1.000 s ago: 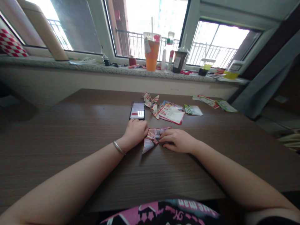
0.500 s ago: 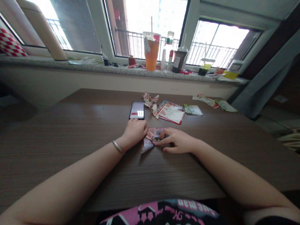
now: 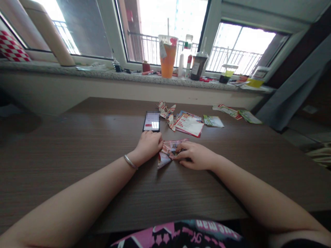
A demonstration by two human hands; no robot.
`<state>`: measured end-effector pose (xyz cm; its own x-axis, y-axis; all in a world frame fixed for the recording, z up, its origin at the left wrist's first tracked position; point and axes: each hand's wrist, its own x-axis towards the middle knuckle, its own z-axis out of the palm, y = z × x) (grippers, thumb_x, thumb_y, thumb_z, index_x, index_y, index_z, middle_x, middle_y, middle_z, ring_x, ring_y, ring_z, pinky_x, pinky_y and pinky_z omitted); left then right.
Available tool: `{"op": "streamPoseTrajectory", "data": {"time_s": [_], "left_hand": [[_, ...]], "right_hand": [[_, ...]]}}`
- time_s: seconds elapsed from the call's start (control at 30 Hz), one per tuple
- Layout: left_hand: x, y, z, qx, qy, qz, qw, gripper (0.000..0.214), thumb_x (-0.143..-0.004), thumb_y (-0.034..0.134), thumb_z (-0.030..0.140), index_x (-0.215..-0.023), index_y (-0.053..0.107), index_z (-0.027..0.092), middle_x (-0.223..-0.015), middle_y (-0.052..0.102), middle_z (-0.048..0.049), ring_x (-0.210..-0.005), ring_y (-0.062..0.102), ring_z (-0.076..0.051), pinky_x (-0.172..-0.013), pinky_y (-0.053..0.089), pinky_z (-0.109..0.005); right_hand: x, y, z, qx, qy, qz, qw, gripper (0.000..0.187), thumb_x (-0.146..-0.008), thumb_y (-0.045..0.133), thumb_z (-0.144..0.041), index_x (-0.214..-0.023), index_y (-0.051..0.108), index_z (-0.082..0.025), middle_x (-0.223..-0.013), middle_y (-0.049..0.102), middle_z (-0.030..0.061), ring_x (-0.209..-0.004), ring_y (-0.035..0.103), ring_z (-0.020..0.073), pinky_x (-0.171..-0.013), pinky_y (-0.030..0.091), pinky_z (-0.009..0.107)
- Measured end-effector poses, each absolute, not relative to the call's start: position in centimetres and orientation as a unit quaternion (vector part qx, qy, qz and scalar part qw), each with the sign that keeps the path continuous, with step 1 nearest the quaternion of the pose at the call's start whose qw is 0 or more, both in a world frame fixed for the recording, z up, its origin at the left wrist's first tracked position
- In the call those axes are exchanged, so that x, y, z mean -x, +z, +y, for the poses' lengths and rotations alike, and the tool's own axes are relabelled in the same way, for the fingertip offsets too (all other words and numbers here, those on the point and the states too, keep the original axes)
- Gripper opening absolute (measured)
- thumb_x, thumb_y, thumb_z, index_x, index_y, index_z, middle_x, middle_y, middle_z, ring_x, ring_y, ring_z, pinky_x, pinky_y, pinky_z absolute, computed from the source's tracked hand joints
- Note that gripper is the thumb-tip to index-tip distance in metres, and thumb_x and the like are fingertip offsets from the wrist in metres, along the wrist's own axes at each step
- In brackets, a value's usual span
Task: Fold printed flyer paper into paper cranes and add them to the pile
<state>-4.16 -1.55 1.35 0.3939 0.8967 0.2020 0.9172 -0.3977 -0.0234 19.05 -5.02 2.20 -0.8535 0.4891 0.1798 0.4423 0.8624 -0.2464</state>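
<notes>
A partly folded sheet of printed paper [image 3: 168, 148], pink and white with one corner turned up toward me, lies on the table between my hands. My left hand [image 3: 149, 143] is closed at the paper's left edge, its fingertips gripping or pressing it. On the right side, my right hand [image 3: 192, 155] has its fingers curled in over the paper, pinching a part of it; the fingertips are partly hidden. Just beyond my left hand lies a phone [image 3: 151, 121] with a lit screen.
Behind the paper lie folded striped paper pieces [image 3: 167, 114], a stack of printed sheets [image 3: 190, 124] and green-white cards [image 3: 213, 121]. More paper strips [image 3: 230, 111] lie at the table's back right. The windowsill [image 3: 144, 76] holds an orange drink cup [image 3: 167, 58], a dark cup [image 3: 198, 67] and bottles.
My right fingers have drawn closer together on the paper. The paper's far right edge has lifted or shifted slightly, and its near corner has moved a little right. My left hand stays in place.
</notes>
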Motion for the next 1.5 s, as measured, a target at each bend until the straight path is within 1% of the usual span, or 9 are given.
{"op": "streamPoseTrajectory", "data": {"time_s": [0.1,0.23,0.4,0.57,0.73,0.93,1.03,1.13,1.5], "left_hand": [[4.4,1.1,-1.5,0.833,-0.093,-0.543,0.051,0.018,-0.085,0.050,0.030,-0.079,0.063,0.019,-0.082,0.068,-0.0075,-0.081,0.060,-0.023,-0.072,0.038,-0.033],[4.5,0.7,-1.4,0.833,-0.114,-0.538,0.053,0.020,-0.085,0.049,0.033,-0.079,0.063,0.019,-0.081,0.067,-0.0073,-0.081,0.059,-0.024,-0.071,0.037,-0.033],[4.3,0.7,-1.5,0.830,-0.110,-0.544,0.058,0.022,-0.086,0.048,0.034,-0.080,0.063,0.019,-0.080,0.066,-0.0080,-0.080,0.059,-0.024,-0.071,0.037,-0.033],[4.2,0.9,-1.6,0.828,-0.102,-0.548,0.060,0.022,-0.087,0.047,0.033,-0.078,0.061,0.019,-0.081,0.066,-0.0083,-0.082,0.059,-0.025,-0.071,0.036,-0.034],[4.1,1.0,-1.7,0.830,-0.095,-0.547,0.064,0.021,-0.086,0.047,0.032,-0.078,0.061,0.019,-0.080,0.067,-0.0085,-0.082,0.059,-0.025,-0.071,0.036,-0.034],[3.9,1.3,-1.9,0.829,-0.097,-0.548,0.056,0.019,-0.085,0.048,0.030,-0.078,0.062,0.019,-0.081,0.068,-0.0086,-0.082,0.059,-0.025,-0.073,0.038,-0.035],[3.9,1.3,-2.0,0.829,-0.092,-0.548,0.053,0.019,-0.085,0.048,0.030,-0.077,0.062,0.018,-0.081,0.068,-0.0087,-0.083,0.059,-0.026,-0.073,0.038,-0.035],[3.9,1.3,-2.0,0.829,-0.090,-0.549,0.055,0.020,-0.086,0.048,0.030,-0.078,0.061,0.018,-0.082,0.068,-0.0091,-0.083,0.059,-0.026,-0.073,0.038,-0.035],[3.8,1.0,-1.7,0.828,-0.087,-0.552,0.057,0.019,-0.086,0.049,0.031,-0.078,0.061,0.019,-0.084,0.069,-0.0084,-0.085,0.059,-0.025,-0.075,0.038,-0.035]], "right_hand": [[-19.1,2.3,-4.9,0.254,0.067,-0.957,0.122,0.027,-0.088,0.055,-0.023,-0.111,0.069,-0.022,-0.108,0.065,0.0078,-0.104,0.058,0.0203,-0.094,0.046,0.036],[-19.2,2.3,-4.6,0.284,0.025,-0.951,0.120,0.025,-0.088,0.055,-0.025,-0.106,0.069,-0.017,-0.102,0.067,0.0112,-0.103,0.059,0.0232,-0.092,0.048,0.039],[-19.2,2.2,-4.5,0.296,0.006,-0.950,0.101,0.024,-0.088,0.054,-0.025,-0.104,0.069,-0.015,-0.100,0.068,0.0118,-0.101,0.060,0.0237,-0.090,0.048,0.038],[-19.3,2.0,-4.5,0.310,0.029,-0.942,0.122,0.025,-0.092,0.049,-0.027,-0.103,0.070,-0.016,-0.100,0.069,0.0102,-0.100,0.061,0.0206,-0.088,0.048,0.034],[-18.4,1.5,-4.5,0.383,0.036,-0.910,0.155,0.028,-0.094,0.050,-0.032,-0.087,0.072,-0.017,-0.087,0.069,0.0085,-0.086,0.062,0.0178,-0.081,0.047,0.030],[-17.9,0.2,-3.6,0.402,0.036,-0.891,0.207,0.022,-0.087,0.061,-0.029,-0.070,0.062,-0.017,-0.077,0.060,0.0045,-0.075,0.054,0.0158,-0.069,0.042,0.028],[-18.2,-0.4,-3.0,0.387,0.078,-0.885,0.247,0.018,-0.083,0.067,-0.025,-0.069,0.058,-0.017,-0.076,0.057,0.0025,-0.074,0.052,0.0151,-0.069,0.041,0.027],[-18.3,-0.7,-2.7,0.385,0.104,-0.879,0.261,0.017,-0.081,0.068,-0.023,-0.071,0.057,-0.017,-0.077,0.056,0.0020,-0.076,0.052,0.0157,-0.070,0.041,0.027],[-18.4,0.1,-3.3,0.369,0.107,-0.892,0.239,0.014,-0.084,0.065,-0.028,-0.077,0.059,-0.017,-0.082,0.058,0.0043,-0.082,0.053,0.0171,-0.074,0.042,0.029]]}}
